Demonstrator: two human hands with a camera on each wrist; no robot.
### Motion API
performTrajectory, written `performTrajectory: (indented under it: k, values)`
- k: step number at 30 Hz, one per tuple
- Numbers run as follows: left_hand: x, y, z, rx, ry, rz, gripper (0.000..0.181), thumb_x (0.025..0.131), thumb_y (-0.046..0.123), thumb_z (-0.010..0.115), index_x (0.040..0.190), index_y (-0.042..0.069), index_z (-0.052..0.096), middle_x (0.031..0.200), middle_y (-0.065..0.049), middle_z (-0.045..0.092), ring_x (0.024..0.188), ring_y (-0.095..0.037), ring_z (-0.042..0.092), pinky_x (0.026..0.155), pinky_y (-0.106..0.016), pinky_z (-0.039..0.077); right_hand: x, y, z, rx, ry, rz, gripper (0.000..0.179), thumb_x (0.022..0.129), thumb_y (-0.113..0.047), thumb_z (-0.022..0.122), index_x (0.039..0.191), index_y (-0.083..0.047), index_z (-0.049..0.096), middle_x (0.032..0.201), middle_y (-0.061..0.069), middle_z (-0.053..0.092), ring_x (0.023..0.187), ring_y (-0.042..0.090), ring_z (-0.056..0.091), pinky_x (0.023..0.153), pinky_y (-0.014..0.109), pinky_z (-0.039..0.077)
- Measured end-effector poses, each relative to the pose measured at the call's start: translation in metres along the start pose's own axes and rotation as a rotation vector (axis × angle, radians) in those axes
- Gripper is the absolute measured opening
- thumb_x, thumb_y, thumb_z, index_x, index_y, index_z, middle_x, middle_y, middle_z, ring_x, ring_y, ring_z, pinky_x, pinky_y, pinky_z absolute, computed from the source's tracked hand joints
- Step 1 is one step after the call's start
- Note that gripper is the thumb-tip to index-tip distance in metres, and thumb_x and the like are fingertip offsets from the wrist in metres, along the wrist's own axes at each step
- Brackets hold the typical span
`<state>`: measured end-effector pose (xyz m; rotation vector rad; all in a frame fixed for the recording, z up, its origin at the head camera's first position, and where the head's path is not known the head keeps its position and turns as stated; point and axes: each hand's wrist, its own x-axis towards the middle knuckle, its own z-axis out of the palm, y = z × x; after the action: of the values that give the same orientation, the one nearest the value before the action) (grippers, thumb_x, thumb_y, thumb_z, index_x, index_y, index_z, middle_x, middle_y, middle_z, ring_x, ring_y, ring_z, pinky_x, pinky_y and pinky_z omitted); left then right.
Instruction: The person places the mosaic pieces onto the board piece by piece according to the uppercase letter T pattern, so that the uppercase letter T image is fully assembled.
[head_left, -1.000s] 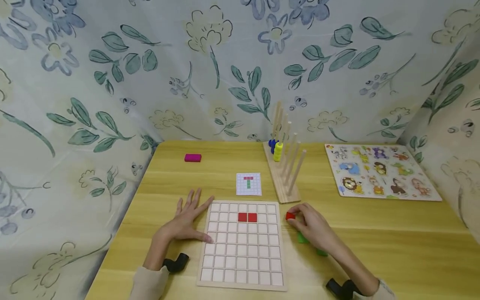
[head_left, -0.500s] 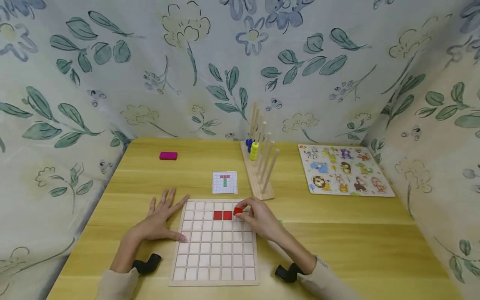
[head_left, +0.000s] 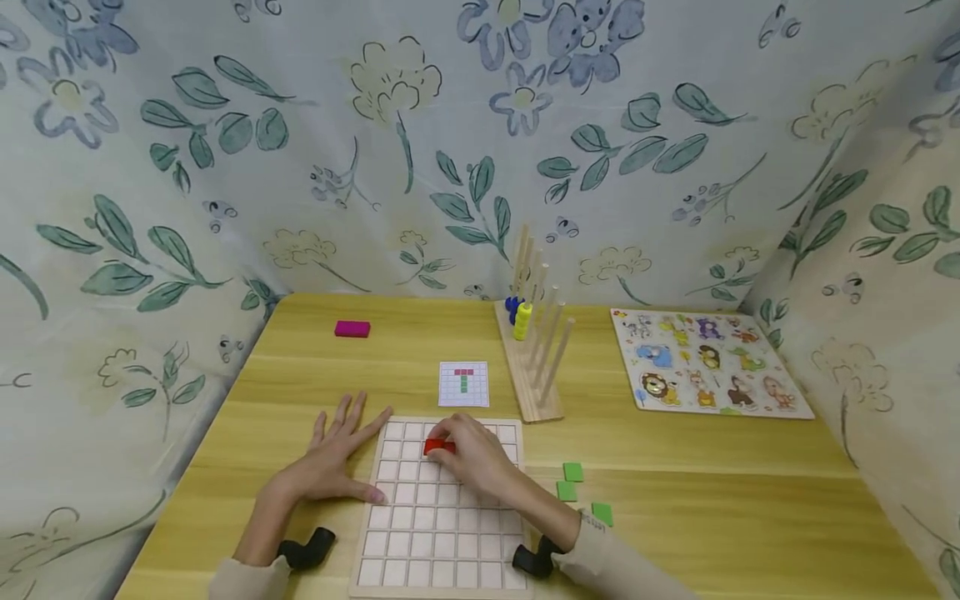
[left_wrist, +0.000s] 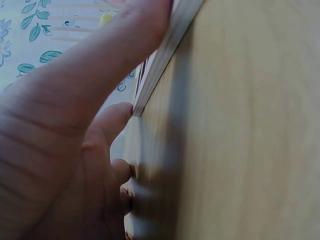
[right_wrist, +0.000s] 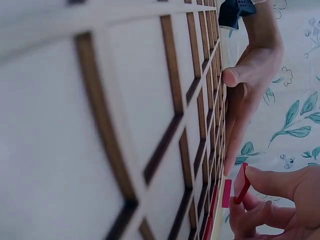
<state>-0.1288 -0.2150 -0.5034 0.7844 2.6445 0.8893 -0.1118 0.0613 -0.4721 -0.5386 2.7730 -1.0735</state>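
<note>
A wooden grid board (head_left: 408, 546) with square recesses lies in front of me. My right hand (head_left: 480, 462) pinches a red square tile (right_wrist: 243, 185) between thumb and fingers, held tilted on edge close over an upper row of the board. Other red tiles (right_wrist: 212, 207) sit in the grid beneath it, mostly covered by this hand in the head view. Fingers spread, my left hand (head_left: 333, 462) rests at the board's left side. Its thumb lies on the left edge and its index fingertip touches the upper left corner (left_wrist: 136, 111).
Three green tiles (head_left: 573, 472) lie right of the board. Beyond it are a card (head_left: 450, 393) with a red and green T pattern, a wooden peg stand (head_left: 538, 407) with blue and yellow beads, and a magenta block (head_left: 352, 329). An animal puzzle (head_left: 720, 408) lies at right.
From the table right of the board, my right hand has carried the red tile leftward over the red tiles' row. The green tiles are now uncovered. My left hand stays at the board's edge.
</note>
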Motion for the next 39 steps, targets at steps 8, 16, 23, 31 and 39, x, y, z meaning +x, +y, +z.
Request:
performTrajectory:
  k: [8, 16, 23, 31, 39]
  values:
    - [0.001, 0.002, -0.001, 0.036, -0.013, -0.019, 0.123, 0.070, 0.058, 0.089, 0.166, 0.018, 0.025, 0.170, -0.032, -0.009, 0.156, -0.057, -0.013, 0.117, -0.079, -0.012, 0.008, -0.002, 0.005, -0.021, -0.004, 0.007, 0.011, 0.095, -0.020, 0.077, 0.103, -0.012, 0.076, 0.103, 0.001, 0.065, 0.090, 0.013, 0.062, 0.073, 0.027, 0.049]
    - [-0.003, -0.001, -0.002, 0.035, -0.012, -0.040, 0.124, 0.068, 0.056, 0.092, 0.166, 0.018, 0.025, 0.170, -0.032, -0.009, 0.156, -0.056, -0.013, 0.117, -0.077, -0.014, 0.012, -0.003, 0.012, -0.023, -0.005, 0.002, 0.010, 0.093, -0.019, 0.078, 0.098, -0.011, 0.076, 0.100, 0.003, 0.064, 0.083, 0.011, 0.058, 0.068, 0.025, 0.046]
    - [0.005, 0.005, 0.003, 0.024, -0.025, -0.025, 0.124, 0.070, 0.056, 0.091, 0.166, 0.017, 0.024, 0.170, -0.032, -0.009, 0.156, -0.056, -0.013, 0.117, -0.078, -0.013, 0.006, 0.002, 0.006, -0.050, 0.005, 0.001, 0.011, 0.091, -0.017, 0.080, 0.098, -0.009, 0.076, 0.098, 0.003, 0.064, 0.081, 0.010, 0.057, 0.066, 0.025, 0.046]
    - [0.009, 0.006, 0.011, 0.014, -0.043, -0.035, 0.123, 0.071, 0.058, 0.090, 0.166, 0.019, 0.022, 0.171, -0.029, -0.012, 0.157, -0.054, -0.015, 0.118, -0.077, -0.014, 0.002, 0.005, 0.005, -0.057, 0.031, -0.010, 0.013, 0.089, -0.014, 0.082, 0.098, -0.008, 0.077, 0.094, 0.003, 0.062, 0.076, 0.007, 0.053, 0.064, 0.022, 0.043]
    - [0.006, 0.003, 0.005, 0.023, -0.033, -0.055, 0.125, 0.069, 0.056, 0.091, 0.166, 0.019, 0.022, 0.171, -0.028, -0.012, 0.157, -0.053, -0.015, 0.118, -0.076, -0.015, 0.007, 0.003, 0.011, -0.049, 0.081, -0.059, 0.012, 0.085, -0.011, 0.085, 0.095, -0.008, 0.080, 0.089, 0.002, 0.063, 0.075, 0.007, 0.053, 0.062, 0.020, 0.042]
